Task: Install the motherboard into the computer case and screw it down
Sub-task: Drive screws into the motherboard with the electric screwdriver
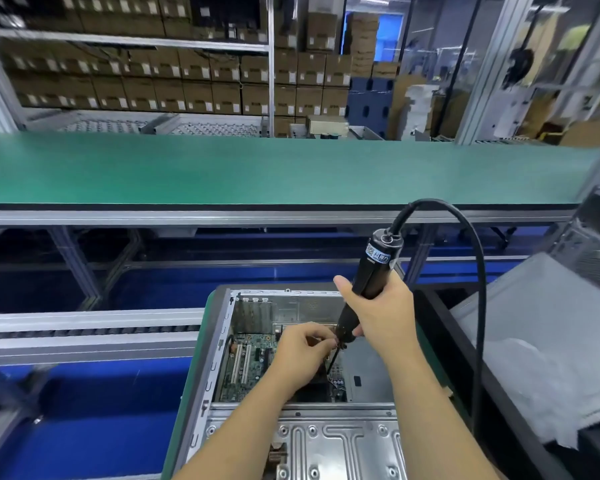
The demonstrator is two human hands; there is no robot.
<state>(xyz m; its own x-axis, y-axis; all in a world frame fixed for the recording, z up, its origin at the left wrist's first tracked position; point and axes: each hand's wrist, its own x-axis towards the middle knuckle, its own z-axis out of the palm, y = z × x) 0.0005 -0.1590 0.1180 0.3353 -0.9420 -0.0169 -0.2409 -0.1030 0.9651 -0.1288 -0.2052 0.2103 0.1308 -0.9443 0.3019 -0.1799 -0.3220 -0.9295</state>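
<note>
An open metal computer case (222, 344) lies flat in front of me. Inside it sits the green motherboard (250, 368) with white slots at its left. My right hand (381, 317) grips a black electric screwdriver (374, 268), tilted, with its bit pointing down onto the board's middle. My left hand (302, 355) pinches at the bit tip, fingers closed around it; whether a screw is between them is hidden. A black cable (478, 306) loops from the driver's top down to the right.
A green conveyor belt (257, 168) runs across beyond the case, with aluminium rails and blue surfaces below it. White foam sheets (534, 341) and another case (596, 258) lie at the right. Shelves of cardboard boxes (153, 81) fill the background.
</note>
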